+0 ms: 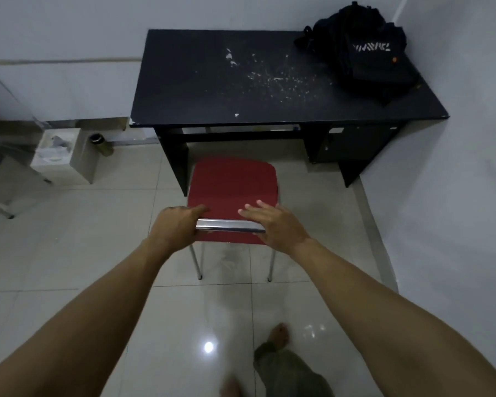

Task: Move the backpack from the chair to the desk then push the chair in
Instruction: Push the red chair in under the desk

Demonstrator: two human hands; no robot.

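A black backpack [364,50] lies on the far right corner of the black desk [212,93], against the wall. A red chair [232,184] with chrome legs stands on the floor in front of the desk, its seat empty and its front edge just under the desk's edge. My left hand [178,224] is closed around the left end of the chrome bar on top of the chair's back. My right hand [272,224] rests on the bar's right end with its fingers stretched out over the red backrest.
A white wall runs close along the right side of the desk and chair. A white bin [60,156] and a dark bottle [100,143] stand on the tiled floor to the left. My bare foot [278,336] is behind the chair.
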